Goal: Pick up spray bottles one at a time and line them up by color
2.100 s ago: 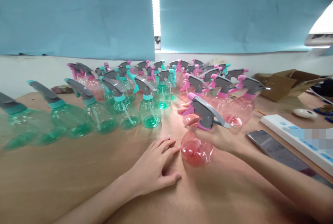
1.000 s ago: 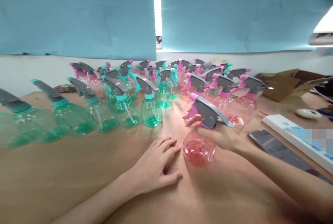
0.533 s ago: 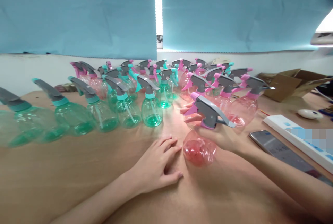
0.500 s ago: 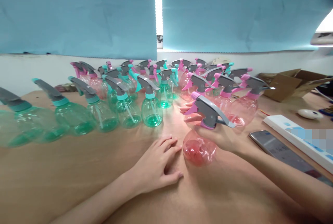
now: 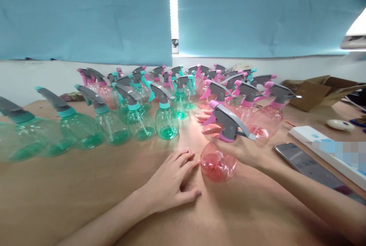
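My right hand [image 5: 248,152] is wrapped round a pink spray bottle [image 5: 217,166] just below its neck. The thumb crosses the near side, and the fingers reach out behind it, partly hidden. This bottle has a grey spray head with a pink nozzle, pink trigger and pink collar, and it stands slightly tilted. Left of it, my left hand [image 5: 173,181] lies flat on the table [image 5: 94,200], fingers spread, holding nothing. Its index fingertip comes right up to the bottle's side; whether they touch I cannot tell. The nearest green spray bottle [image 5: 167,124] stands beyond my left hand.
Several green bottles line the left, and several pink bottles [image 5: 267,118] stand at the back right. On the right lie a phone [image 5: 309,170], a white power strip [image 5: 307,137] and a white mouse [image 5: 340,125]. Behind them is an open cardboard box [image 5: 311,91].
The pink bottle and my right hand have shifted very slightly to the left. My left hand has stayed where it was.
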### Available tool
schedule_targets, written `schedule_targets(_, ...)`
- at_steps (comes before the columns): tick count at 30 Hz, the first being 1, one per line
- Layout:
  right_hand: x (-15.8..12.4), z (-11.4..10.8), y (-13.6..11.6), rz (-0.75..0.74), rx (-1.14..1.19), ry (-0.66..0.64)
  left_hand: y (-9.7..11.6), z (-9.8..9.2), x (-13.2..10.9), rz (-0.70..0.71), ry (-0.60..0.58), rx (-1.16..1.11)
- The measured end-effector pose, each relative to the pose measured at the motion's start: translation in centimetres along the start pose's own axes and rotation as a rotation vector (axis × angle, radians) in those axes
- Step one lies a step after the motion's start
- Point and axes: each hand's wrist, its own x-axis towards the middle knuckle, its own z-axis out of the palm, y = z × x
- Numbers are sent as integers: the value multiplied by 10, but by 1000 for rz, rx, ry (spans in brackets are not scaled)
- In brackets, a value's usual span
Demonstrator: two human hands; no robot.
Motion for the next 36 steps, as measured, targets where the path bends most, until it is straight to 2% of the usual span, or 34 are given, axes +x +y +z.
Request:
schedule_targets(9,3,-5,-7,25,-97,-48,1,-1,0,2,-12,2)
schedule_targets(15,4,-5,-12,48,-72,-51,0,1,0,13,9,-2)
schedule_targets(30,5,-2,-17,63,-41,31,-1,1,-1,8,5,-1)
schedule_targets(36,6,-2,-18,65,-49,24,1,0,-1,4,-6,-5)
